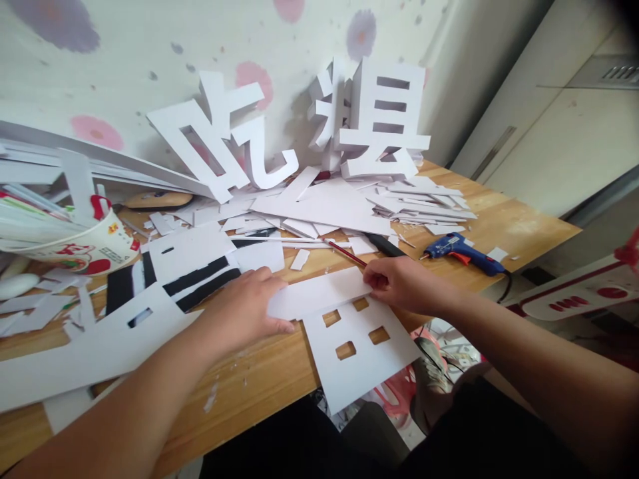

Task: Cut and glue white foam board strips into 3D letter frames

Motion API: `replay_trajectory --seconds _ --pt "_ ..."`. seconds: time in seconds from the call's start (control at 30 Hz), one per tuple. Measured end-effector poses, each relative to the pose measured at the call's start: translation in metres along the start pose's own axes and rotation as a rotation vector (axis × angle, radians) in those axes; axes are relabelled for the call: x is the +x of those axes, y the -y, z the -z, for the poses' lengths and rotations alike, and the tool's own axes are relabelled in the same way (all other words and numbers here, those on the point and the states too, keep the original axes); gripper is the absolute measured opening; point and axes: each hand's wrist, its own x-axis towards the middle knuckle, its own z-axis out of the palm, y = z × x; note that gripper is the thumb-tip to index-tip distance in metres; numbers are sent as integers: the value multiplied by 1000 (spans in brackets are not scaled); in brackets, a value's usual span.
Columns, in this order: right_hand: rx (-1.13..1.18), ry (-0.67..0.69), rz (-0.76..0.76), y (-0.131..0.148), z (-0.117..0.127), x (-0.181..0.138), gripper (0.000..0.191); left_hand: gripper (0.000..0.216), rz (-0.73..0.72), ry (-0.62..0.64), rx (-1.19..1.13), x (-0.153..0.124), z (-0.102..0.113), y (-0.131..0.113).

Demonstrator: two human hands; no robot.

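A white foam-board strip [319, 293] lies across the top of a white board with several rectangular cut-outs [359, 356], which overhangs the table's front edge. My left hand [244, 309] presses flat on the strip's left end, fingers spread. My right hand [399, 283] is closed in a pinch at the strip's right end and holds a red pencil [347, 253] whose shaft points back and left.
A blue glue gun [462, 251] lies right of my hand on the wooden table [269, 376]. Large white cut-out characters [224, 136] lean on the wall above a heap of white scraps [339, 209]. A paper cup [87, 249] sits at left.
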Motion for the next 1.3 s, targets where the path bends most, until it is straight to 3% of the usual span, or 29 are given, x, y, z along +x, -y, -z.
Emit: replay_trajectory --seconds 0.17,0.3,0.5,0.7,0.83,0.9,1.0,1.13,1.2,1.3 --pt "-68 10 22 3 16 0 9 53 9 13 -1 -1 1 -1" --pt "-233 -140 -101 -13 24 6 13 52 29 25 -18 -2 2 -1" --pt "-381 -175 -244 -34 22 16 32 52 31 19 -38 0 1 1" --pt "-446 -68 -361 -37 25 20 39 54 54 32 -35 0 3 -3" --pt "-418 55 -365 -35 47 10 37 58 23 20 -22 -1 3 -4" --pt "-306 69 -321 -26 61 -1 50 59 12 16 -11 -2 4 -4" --pt "218 -14 -134 -5 70 -18 52 61 12 23 -9 -4 4 -4" --pt "876 -72 -120 21 54 -25 31 60 -7 10 3 -4 3 -4" --pt "1111 -65 -26 27 44 -24 32 59 -13 3 7 -3 2 -3" --pt "1277 -91 148 31 37 -22 44 61 1 10 -12 -3 0 -3"
